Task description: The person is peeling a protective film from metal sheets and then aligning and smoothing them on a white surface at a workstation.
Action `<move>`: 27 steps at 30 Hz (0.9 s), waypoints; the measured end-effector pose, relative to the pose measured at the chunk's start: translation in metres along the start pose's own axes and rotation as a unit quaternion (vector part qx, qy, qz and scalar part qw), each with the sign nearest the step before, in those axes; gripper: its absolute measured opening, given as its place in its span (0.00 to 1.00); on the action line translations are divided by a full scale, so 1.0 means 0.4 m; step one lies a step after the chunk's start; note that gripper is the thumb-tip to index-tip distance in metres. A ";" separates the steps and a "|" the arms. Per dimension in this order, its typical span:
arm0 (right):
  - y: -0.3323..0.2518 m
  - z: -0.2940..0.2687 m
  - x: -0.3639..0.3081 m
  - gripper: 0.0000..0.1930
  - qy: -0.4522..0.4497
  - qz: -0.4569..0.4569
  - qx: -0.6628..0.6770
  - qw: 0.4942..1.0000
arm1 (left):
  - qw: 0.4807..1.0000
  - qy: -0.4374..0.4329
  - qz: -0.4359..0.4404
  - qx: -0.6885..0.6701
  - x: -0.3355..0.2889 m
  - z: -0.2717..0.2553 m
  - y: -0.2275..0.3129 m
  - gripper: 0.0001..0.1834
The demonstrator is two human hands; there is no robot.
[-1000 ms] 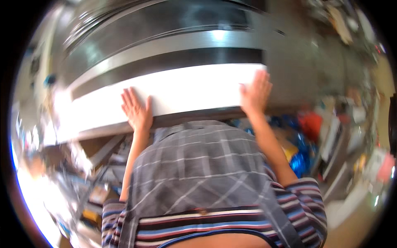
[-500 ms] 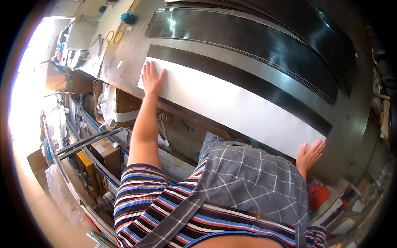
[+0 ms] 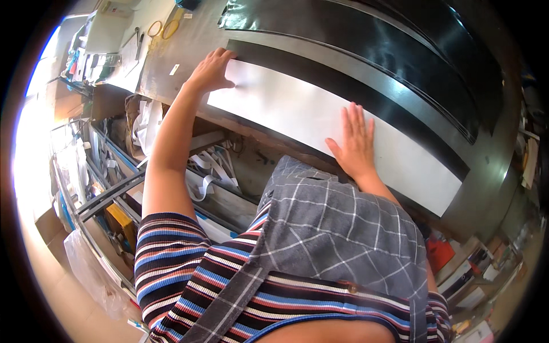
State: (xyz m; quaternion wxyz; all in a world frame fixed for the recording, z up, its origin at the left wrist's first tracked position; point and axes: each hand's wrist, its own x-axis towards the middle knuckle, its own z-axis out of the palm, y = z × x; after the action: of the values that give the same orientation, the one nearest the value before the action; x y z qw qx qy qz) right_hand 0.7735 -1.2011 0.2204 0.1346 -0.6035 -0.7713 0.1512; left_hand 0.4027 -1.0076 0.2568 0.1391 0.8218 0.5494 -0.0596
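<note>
A long white strip [image 3: 286, 94] lies on a slightly wider black strip [image 3: 320, 72], whose dark border shows along both long sides. My left hand [image 3: 210, 73] is at their left end, its fingers bent near the black strip's corner and its thumb held apart over the white strip. Nothing shows gripped in it. Flat on the white strip, right of its middle, rests my right hand [image 3: 355, 146] with fingers stretched and thumb spread.
Stacked black sheets [image 3: 343, 48] lie farther back on the metal-topped table [image 3: 171, 86]. Yellow-handled scissors [image 3: 170, 29] are at the far left. Below the table's left side stands a metal-framed rack [image 3: 114, 194] with boxes and scraps.
My right hand has moved from the strip's right end leftward onto its face. My left hand has shifted to the far left corner, and its fingers have bent.
</note>
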 end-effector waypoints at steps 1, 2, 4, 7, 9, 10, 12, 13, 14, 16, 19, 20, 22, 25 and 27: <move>0.015 -0.001 -0.007 0.42 -0.015 -0.017 -0.012 1.000 | 1.000 -0.004 0.000 0.001 0.014 0.014 0.038 0.36; 0.042 -0.008 -0.026 0.42 -0.012 -0.010 -0.031 0.999 | 1.000 -0.009 0.001 0.003 0.029 0.029 0.072 0.35; 0.030 0.009 -0.015 0.42 0.009 0.008 -0.064 0.998 | 0.999 0.034 0.012 -0.015 0.053 0.026 0.050 0.26; 0.010 0.018 -0.003 0.42 0.021 0.011 -0.090 0.996 | 0.991 0.003 -0.044 -0.129 0.086 -0.009 -0.004 0.21; -0.005 0.022 0.007 0.42 0.027 0.012 -0.098 0.995 | 0.925 -0.035 -0.139 -0.351 0.069 -0.001 -0.079 0.23; -0.007 0.022 0.007 0.42 0.023 0.017 -0.099 0.995 | 0.878 -0.028 -0.183 -0.441 0.041 -0.010 -0.082 0.22; -0.013 0.021 0.015 0.42 0.019 0.021 -0.099 0.995 | 0.847 -0.123 -0.210 -0.472 -0.018 0.023 -0.136 0.20; -0.016 0.022 0.021 0.42 0.017 0.017 -0.100 0.995 | 0.830 -0.166 -0.211 -0.489 -0.054 0.030 -0.148 0.19; -0.024 0.027 0.022 0.42 0.018 0.024 -0.102 0.994 | 0.813 -0.215 -0.205 -0.501 -0.070 0.037 -0.156 0.18; -0.043 0.036 0.028 0.42 0.012 0.024 -0.105 0.994 | 0.821 -0.173 -0.164 -0.519 -0.124 0.061 -0.143 0.16; -0.063 0.048 0.040 0.42 0.008 0.026 -0.117 0.993 | 0.789 -0.053 -0.103 -0.603 -0.180 0.020 -0.061 0.18; -0.068 0.051 0.041 0.42 0.009 0.024 -0.120 0.992 | 0.790 -0.025 -0.096 -0.605 -0.189 -0.008 -0.045 0.18; -0.077 0.051 0.043 0.42 0.005 0.021 -0.117 0.993 | 0.865 0.023 -0.173 -0.470 -0.198 -0.023 -0.055 0.21; -0.079 0.057 0.054 0.42 0.005 0.026 -0.111 0.993 | 0.953 0.072 -0.275 -0.106 -0.214 0.021 -0.077 0.31; -0.080 0.063 0.050 0.42 0.010 0.026 -0.118 0.993 | 0.976 0.163 -0.138 -0.042 -0.217 0.037 0.021 0.31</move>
State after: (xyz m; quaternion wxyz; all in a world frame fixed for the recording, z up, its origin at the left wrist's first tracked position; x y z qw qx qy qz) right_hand 0.7304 -1.1908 0.2104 0.0658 -0.6364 -0.7664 0.0567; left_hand 0.3776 -1.0919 0.2659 0.0727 0.7300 0.6749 0.0797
